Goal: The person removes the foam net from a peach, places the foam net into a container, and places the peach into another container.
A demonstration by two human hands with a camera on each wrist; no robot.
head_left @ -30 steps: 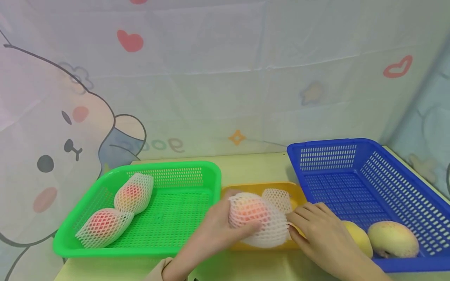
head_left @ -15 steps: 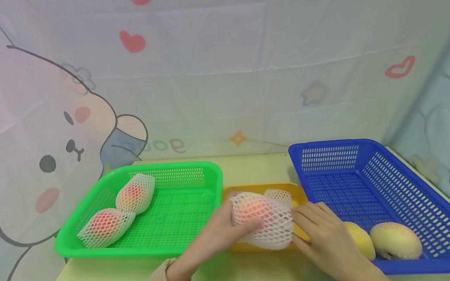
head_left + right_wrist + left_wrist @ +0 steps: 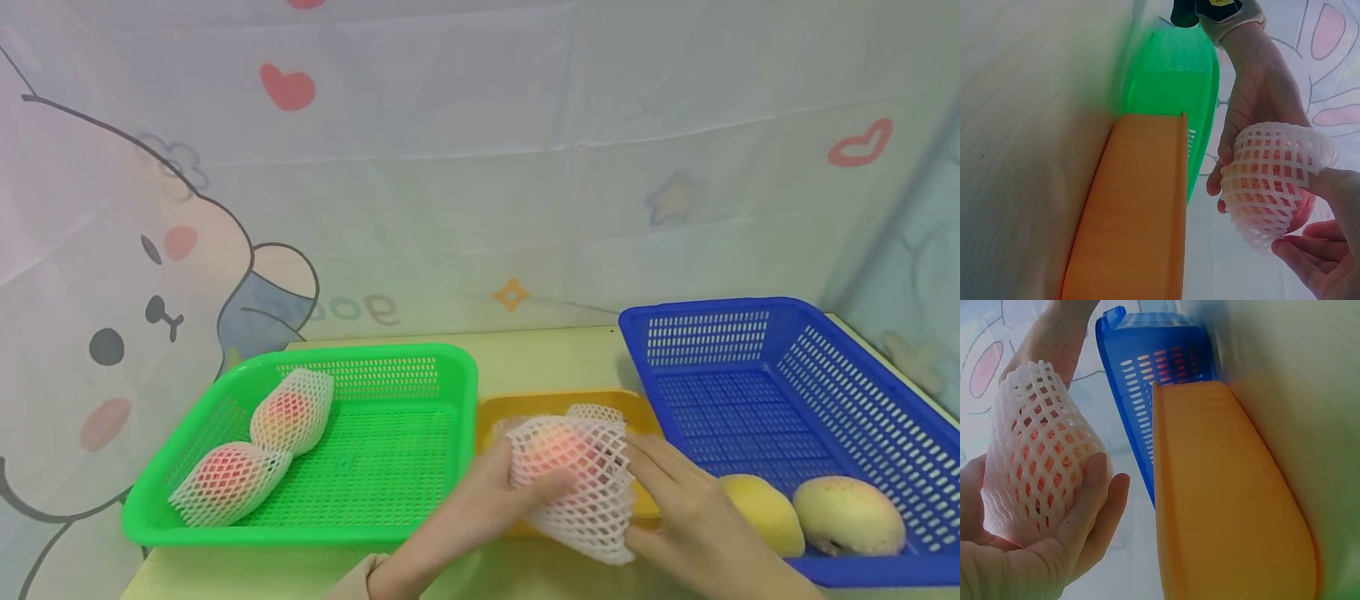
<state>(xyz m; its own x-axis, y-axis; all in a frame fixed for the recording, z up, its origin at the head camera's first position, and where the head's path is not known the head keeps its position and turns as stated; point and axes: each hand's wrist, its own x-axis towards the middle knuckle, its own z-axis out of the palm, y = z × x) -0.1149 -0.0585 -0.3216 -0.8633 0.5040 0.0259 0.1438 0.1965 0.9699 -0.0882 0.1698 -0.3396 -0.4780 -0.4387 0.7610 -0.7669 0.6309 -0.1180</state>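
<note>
Over the yellow tray [image 3: 491,408], a peach [image 3: 1300,212] with red and yellow skin sits inside a white foam net [image 3: 600,500]. My left hand [image 3: 483,496] grips the wrapped peach from the left, thumb across its front. My right hand [image 3: 690,512] pinches the net's open edge on the right, thumb on the mesh and fingertips at the rim. Some bare red skin shows by that opening in the right wrist view. Behind, another foam net [image 3: 596,412] lies in the tray, partly hidden.
The green basket [image 3: 315,536] on the left holds two netted peaches, one at the back [image 3: 288,417] and one in front [image 3: 225,483]. At the right, the blue basket [image 3: 720,400] has a yellow fruit [image 3: 761,512] and a paler one [image 3: 847,517] near its front.
The net's right edge has gone from gathered to spread wide, and its lower corner now hangs further down. The right hand stays at that edge while the left keeps its grip.
</note>
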